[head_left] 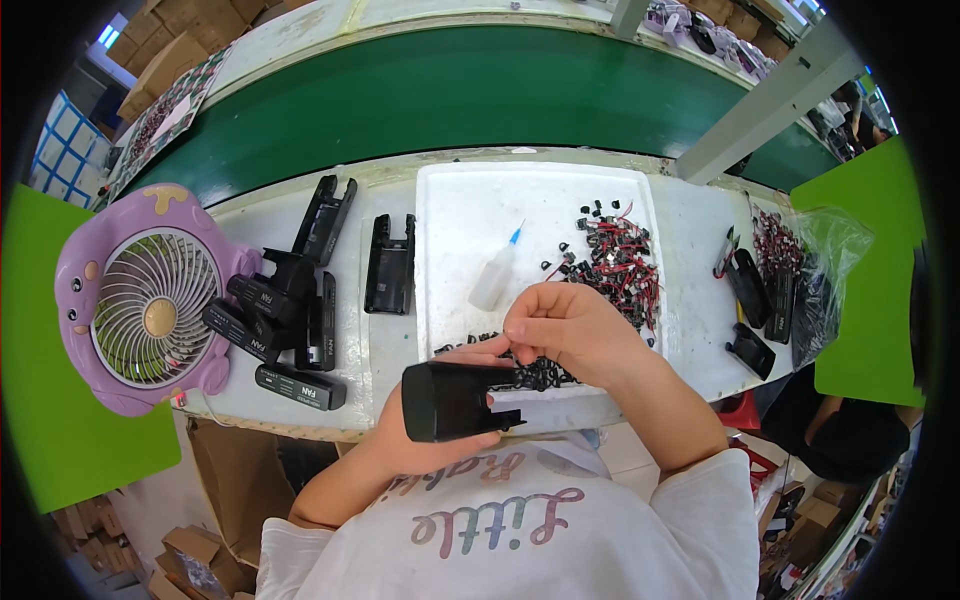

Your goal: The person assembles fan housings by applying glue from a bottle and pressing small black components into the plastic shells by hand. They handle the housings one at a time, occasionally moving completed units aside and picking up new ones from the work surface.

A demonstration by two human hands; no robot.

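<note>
black housing (440, 402) held in the left hand (403, 448)

A long green belt (480, 95) behind a white surface (690, 290).
A thick pale post (770, 95) stands on the right, looking tilted. One bright green panel (90, 440) is at the left side, and another green panel (868, 300) is at the right. Brown boxes (165, 70) pile up at the top left, and the pale floor (150, 525) shows below.
</note>
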